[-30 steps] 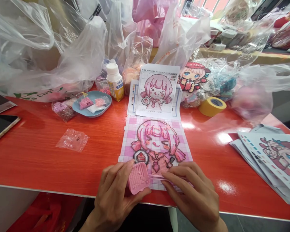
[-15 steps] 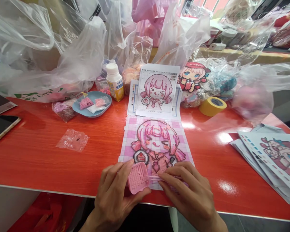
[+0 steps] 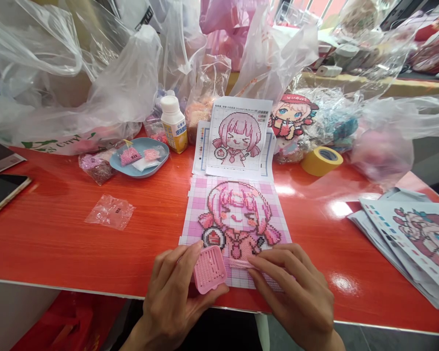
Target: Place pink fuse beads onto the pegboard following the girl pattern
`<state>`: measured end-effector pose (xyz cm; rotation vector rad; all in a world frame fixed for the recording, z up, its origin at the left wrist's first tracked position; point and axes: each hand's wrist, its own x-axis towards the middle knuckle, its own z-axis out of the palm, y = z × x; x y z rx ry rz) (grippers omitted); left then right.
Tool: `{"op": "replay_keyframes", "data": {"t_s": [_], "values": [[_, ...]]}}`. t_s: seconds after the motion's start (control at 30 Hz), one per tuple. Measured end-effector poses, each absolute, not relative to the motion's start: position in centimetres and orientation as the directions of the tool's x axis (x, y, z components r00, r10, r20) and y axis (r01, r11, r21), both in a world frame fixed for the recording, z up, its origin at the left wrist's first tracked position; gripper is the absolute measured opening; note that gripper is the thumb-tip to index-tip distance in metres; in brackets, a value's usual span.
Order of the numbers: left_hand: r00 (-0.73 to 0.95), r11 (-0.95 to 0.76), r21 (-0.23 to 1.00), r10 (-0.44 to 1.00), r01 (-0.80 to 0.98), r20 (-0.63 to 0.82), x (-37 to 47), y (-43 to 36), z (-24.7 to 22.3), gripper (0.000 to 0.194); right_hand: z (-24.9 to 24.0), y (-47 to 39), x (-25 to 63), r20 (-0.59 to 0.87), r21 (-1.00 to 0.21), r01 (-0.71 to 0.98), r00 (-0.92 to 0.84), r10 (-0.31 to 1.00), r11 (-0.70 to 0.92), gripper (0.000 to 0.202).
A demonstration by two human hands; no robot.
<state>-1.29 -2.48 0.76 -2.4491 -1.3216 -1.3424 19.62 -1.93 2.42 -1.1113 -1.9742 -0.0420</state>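
My left hand (image 3: 179, 290) grips a small pink tray (image 3: 209, 269) with grooves, tipped up above the table's front edge. Between the fingertips of my right hand (image 3: 296, 285) is a thin pale pink tool (image 3: 240, 263), its free end pointing left over the lower part of the bead picture. That bead picture (image 3: 239, 214), a pink-haired character, lies on a pink and white checked board (image 3: 193, 225). Behind it a printed chart (image 3: 237, 139) of the same character leans upright. The tool's tip is too small to make out clearly.
On the left are a blue dish (image 3: 159, 165) with bead packets, a clear bag (image 3: 111, 212) and a phone (image 3: 5, 192). A white bottle (image 3: 173, 124), yellow tape (image 3: 321, 161) and plastic bags (image 3: 131, 73) stand behind. Printed sheets (image 3: 417, 243) lie at the right.
My right hand has moved right with the pink tool, whose free end has left the edge of the pink tray. My left hand and the tray have stayed in place.
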Motion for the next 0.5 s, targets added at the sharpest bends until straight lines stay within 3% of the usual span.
{"op": "replay_keyframes", "data": {"t_s": [0.2,0.5], "values": [[0.266,-0.636,0.325,0.654,0.700,0.708,-1.31,-2.50,0.59,0.066,1.63,-1.97,19.63,0.680,-0.314,0.808,-0.176,0.712,0.499,0.020],[0.276,-0.639,0.313,0.650,0.703,0.708,-1.31,-2.52,0.66,0.064,1.52,-1.84,19.43,0.681,-0.293,0.825,-0.175,0.711,0.484,0.019]]}}
